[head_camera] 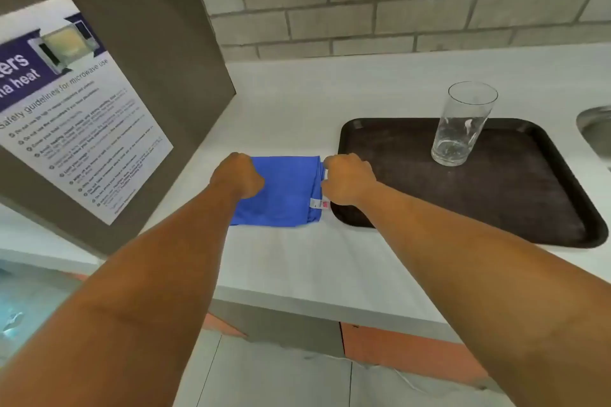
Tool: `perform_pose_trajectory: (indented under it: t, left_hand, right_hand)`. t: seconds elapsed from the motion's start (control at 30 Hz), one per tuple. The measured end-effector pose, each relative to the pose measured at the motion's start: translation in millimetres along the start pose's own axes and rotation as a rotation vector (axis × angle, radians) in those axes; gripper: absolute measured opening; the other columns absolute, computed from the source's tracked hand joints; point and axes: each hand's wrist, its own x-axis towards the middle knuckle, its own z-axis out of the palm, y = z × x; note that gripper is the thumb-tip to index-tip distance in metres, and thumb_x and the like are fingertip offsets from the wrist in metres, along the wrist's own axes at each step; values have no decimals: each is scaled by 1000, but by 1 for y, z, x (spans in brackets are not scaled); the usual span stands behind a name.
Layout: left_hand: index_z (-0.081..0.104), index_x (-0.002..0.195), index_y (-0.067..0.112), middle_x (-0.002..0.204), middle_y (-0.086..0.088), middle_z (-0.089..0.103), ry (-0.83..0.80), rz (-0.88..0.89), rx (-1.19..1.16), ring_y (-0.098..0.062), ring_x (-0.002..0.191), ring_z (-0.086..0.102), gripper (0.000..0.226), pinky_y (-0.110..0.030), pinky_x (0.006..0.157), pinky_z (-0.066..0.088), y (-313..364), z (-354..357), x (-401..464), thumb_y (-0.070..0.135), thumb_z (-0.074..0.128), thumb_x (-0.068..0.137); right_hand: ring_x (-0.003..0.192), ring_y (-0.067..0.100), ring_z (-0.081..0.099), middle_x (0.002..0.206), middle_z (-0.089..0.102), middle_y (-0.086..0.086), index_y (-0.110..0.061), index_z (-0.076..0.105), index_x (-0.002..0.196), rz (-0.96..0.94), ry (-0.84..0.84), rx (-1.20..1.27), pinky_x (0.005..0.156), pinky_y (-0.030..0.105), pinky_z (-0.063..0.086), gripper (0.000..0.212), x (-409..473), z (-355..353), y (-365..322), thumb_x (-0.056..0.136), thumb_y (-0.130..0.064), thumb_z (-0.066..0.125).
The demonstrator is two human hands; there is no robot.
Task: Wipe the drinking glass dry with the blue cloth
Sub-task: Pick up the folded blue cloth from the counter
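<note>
Left hand (238, 178) and right hand (347, 179), frame centre, each curled onto an end of the folded blue cloth (287, 192) lying on the white counter (297, 261); grips look closed on fabric.

Drinking glass (463, 124) stands upright, untouched, on the dark tray (515, 208), right of centre.

Risk: lifted cloth or right forearm sweeps sideways, tipping the tall glass toward the sink rim (595, 129), far right. Nothing blocks the reach.

Both bare arms stretched forward, forearms converging. Left hand (238, 178) knuckles up, fingers curled under, pressed down at one side. Right hand (348, 179) close beside it, knuckles up, fingers bent down; grip seems a pinch, fingertips hidden.
</note>
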Motion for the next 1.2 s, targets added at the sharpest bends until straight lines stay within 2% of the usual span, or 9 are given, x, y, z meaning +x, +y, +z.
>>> perform_pose_trajectory:
  t: [0.27, 0.5, 0.67, 0.77, 0.87, 1.0, 1.1, 1.17, 1.2]
  left_hand:
    - [61, 101, 3, 108, -14, 63, -59, -68, -17, -31, 90, 61, 29, -35, 70, 44, -14, 21, 6, 30, 57, 92]
    - [59, 114, 2, 124, -17, 55, -43, -166, -56, -35, 103, 60, 41, -38, 74, 46, -17, 29, 13, 38, 57, 93]
    - [58, 110, 1, 119, -18, 60, -41, -198, -154, -35, 101, 61, 46, -38, 73, 45, -19, 34, 18, 41, 63, 90]
    - [56, 102, 4, 105, -13, 63, -38, -214, -257, -31, 90, 59, 45, -37, 71, 43, -17, 35, 18, 42, 72, 83]
    - [56, 99, 4, 91, -6, 57, -55, -191, -318, -29, 87, 57, 45, -35, 70, 42, -13, 36, 19, 39, 77, 80]
    - [43, 65, 12, 63, 0, 45, -69, -126, -326, -25, 73, 50, 37, -28, 53, 34, -7, 40, 22, 24, 71, 85]
    - [50, 75, 10, 75, -3, 53, -80, -140, -493, -25, 78, 52, 23, -30, 60, 39, -4, 38, 23, 21, 65, 89]
    - [58, 93, 7, 94, -8, 62, -97, -234, -790, -27, 88, 57, 15, -34, 73, 45, -1, 29, 23, 21, 63, 90]
    - [62, 102, 6, 104, -10, 65, -152, -286, -999, -29, 95, 61, 18, -37, 80, 49, 1, 22, 21, 20, 62, 91]
  right_hand:
    - [111, 25, 49, 110, 62, 5, -13, 58, 111, -23, 40, -101, 83, 34, 32, 19, 21, 21, -1, 95, -18, 49]
    - [119, 25, 41, 95, 54, -2, -17, 55, 109, 16, 3, -185, 99, 44, 28, 26, 36, 32, 0, 98, -39, 45]
    - [118, 24, 40, 93, 52, -3, -19, 52, 101, 44, -6, -228, 96, 42, 29, 32, 44, 35, 0, 94, -50, 52]
    - [116, 24, 41, 95, 52, -3, -19, 52, 100, 43, 16, -241, 91, 40, 28, 21, 48, 37, -4, 92, -38, 57]
    - [113, 24, 44, 90, 52, -2, -18, 48, 97, 35, 54, -163, 84, 36, 26, 12, 49, 37, -11, 87, -17, 54]
    - [107, 25, 54, 101, 62, 3, -15, 50, 104, -8, 53, -55, 81, 33, 27, 18, 47, 43, -21, 86, -11, 52]
    - [105, 28, 59, 98, 62, 3, -15, 50, 107, 47, 36, 116, 88, 35, 33, 25, 50, 42, -20, 83, -7, 51]
    - [104, 26, 61, 109, 65, 3, -16, 55, 127, 136, 18, 409, 96, 35, 40, 44, 51, 35, -17, 85, -4, 49]
    - [96, 24, 62, 108, 64, 3, -16, 56, 131, 190, 26, 620, 90, 34, 46, 47, 52, 29, -16, 87, -2, 48]
